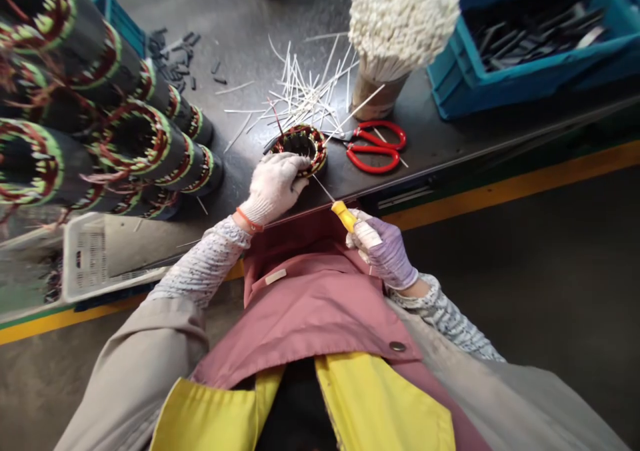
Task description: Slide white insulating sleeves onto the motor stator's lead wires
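Tool (344, 216) clamped in your right hand (383, 246), its tip indistinct; your left hand (277, 184) covers part of the wound ring (319, 148), grip unclear.

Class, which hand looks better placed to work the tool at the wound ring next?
The right hand, probably: it holds the yellow-handled tool, which points toward the wound ring; the left hand rests on that ring.

head view | text: none readable | labels, numbers, signs: none readable (the edges are blurred)
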`<control>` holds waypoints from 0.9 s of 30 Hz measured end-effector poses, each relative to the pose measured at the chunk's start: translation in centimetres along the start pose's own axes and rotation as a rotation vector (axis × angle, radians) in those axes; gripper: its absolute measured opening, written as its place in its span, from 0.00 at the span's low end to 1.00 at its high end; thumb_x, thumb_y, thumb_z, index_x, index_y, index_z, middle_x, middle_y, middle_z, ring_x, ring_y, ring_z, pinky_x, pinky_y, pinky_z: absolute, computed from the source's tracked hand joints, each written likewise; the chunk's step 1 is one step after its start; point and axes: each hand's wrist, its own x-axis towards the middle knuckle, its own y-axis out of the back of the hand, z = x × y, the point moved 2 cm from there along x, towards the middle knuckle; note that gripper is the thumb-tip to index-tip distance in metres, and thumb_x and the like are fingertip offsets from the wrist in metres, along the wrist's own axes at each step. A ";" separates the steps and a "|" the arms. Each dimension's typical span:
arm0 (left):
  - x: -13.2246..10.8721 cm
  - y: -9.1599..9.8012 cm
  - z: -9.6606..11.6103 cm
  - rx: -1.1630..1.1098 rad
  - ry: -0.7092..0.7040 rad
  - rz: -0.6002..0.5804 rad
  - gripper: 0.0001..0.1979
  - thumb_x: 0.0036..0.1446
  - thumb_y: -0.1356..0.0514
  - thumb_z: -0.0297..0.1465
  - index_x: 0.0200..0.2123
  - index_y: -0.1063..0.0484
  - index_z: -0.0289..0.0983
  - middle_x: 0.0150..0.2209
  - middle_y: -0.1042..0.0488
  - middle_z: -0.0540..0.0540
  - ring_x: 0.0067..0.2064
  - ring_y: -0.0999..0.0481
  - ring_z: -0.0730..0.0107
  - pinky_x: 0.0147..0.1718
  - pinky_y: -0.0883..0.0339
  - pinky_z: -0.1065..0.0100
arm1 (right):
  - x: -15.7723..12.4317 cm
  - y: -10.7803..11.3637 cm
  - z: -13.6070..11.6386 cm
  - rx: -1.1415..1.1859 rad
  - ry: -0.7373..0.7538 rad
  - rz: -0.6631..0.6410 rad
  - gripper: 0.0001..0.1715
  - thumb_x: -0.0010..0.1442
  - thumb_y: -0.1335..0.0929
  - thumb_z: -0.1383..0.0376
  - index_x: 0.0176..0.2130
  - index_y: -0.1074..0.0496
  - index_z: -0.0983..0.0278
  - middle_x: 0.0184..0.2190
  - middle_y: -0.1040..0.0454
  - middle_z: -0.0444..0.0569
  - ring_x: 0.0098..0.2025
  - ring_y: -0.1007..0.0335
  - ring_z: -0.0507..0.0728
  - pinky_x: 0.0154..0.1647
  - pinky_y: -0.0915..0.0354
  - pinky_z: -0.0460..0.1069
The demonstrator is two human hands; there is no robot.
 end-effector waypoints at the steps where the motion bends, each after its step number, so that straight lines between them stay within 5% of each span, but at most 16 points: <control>1: 0.0 0.0 0.0 -0.003 -0.002 0.002 0.17 0.60 0.40 0.34 0.51 0.25 0.35 0.51 0.23 0.40 0.55 0.26 0.54 0.57 0.37 0.55 | -0.2 -0.2 0.2 0.051 -0.036 0.007 0.25 0.57 0.28 0.51 0.47 0.24 0.65 0.21 0.27 0.43 0.20 0.35 0.50 0.18 0.37 0.44; 4: 0.0 -0.1 0.1 -0.004 -0.004 0.010 0.17 0.60 0.40 0.34 0.51 0.25 0.35 0.51 0.22 0.40 0.55 0.26 0.54 0.56 0.37 0.55 | 0.0 -1.6 0.9 0.280 -0.203 -0.009 0.23 0.60 0.30 0.51 0.47 0.26 0.64 0.21 0.29 0.42 0.17 0.41 0.47 0.13 0.46 0.42; 9: -0.7 -0.3 0.9 0.028 -0.055 0.001 0.17 0.60 0.41 0.32 0.51 0.24 0.35 0.50 0.22 0.39 0.54 0.25 0.53 0.54 0.35 0.54 | 3.4 -6.5 -0.7 0.796 -0.441 -0.262 0.21 0.67 0.39 0.52 0.28 0.39 0.63 0.19 0.40 0.36 0.12 0.68 0.43 0.08 0.60 0.40; 12: -0.8 -0.2 0.7 0.054 -0.093 0.009 0.18 0.61 0.43 0.29 0.52 0.24 0.36 0.51 0.22 0.40 0.55 0.26 0.53 0.55 0.35 0.53 | 3.5 -7.0 -2.6 0.787 -0.511 -0.289 0.21 0.69 0.42 0.55 0.27 0.42 0.63 0.17 0.44 0.36 0.13 0.69 0.43 0.09 0.61 0.39; 15: -0.3 0.0 -0.2 0.023 -0.086 0.029 0.16 0.62 0.42 0.32 0.51 0.23 0.35 0.50 0.21 0.40 0.54 0.25 0.52 0.55 0.35 0.53 | 1.1 -2.9 -3.7 0.422 -0.543 -0.197 0.17 0.66 0.40 0.55 0.34 0.33 0.65 0.19 0.37 0.39 0.13 0.62 0.43 0.10 0.63 0.40; 18: 0.2 0.0 -0.9 -0.027 -0.093 0.037 0.15 0.60 0.39 0.32 0.49 0.23 0.34 0.48 0.21 0.40 0.53 0.24 0.52 0.55 0.34 0.53 | 0.5 4.2 -5.3 -0.064 -0.272 0.123 0.23 0.60 0.34 0.49 0.42 0.29 0.66 0.20 0.32 0.43 0.14 0.53 0.45 0.12 0.57 0.43; 20: 0.4 0.0 -1.0 -0.043 -0.089 0.046 0.15 0.60 0.39 0.32 0.48 0.22 0.35 0.48 0.20 0.40 0.52 0.24 0.52 0.55 0.34 0.53 | 2.6 7.8 -6.8 -0.448 -0.118 0.283 0.22 0.61 0.34 0.51 0.45 0.27 0.66 0.23 0.28 0.46 0.15 0.47 0.48 0.15 0.50 0.46; 24: 0.3 -0.1 -0.9 -0.061 -0.064 0.059 0.15 0.59 0.39 0.32 0.48 0.22 0.35 0.47 0.20 0.40 0.53 0.24 0.52 0.54 0.34 0.53 | 11.2 9.5 -8.7 -1.242 0.012 0.401 0.10 0.66 0.35 0.62 0.39 0.27 0.65 0.21 0.34 0.44 0.23 0.38 0.52 0.32 0.41 0.52; 27: 0.2 -0.3 -0.9 -0.071 -0.074 0.065 0.15 0.60 0.39 0.33 0.48 0.23 0.35 0.47 0.20 0.40 0.53 0.24 0.53 0.54 0.34 0.53 | 15.5 9.0 -8.8 -1.406 -0.015 0.412 0.13 0.65 0.32 0.62 0.30 0.32 0.65 0.24 0.33 0.49 0.33 0.30 0.58 0.42 0.40 0.56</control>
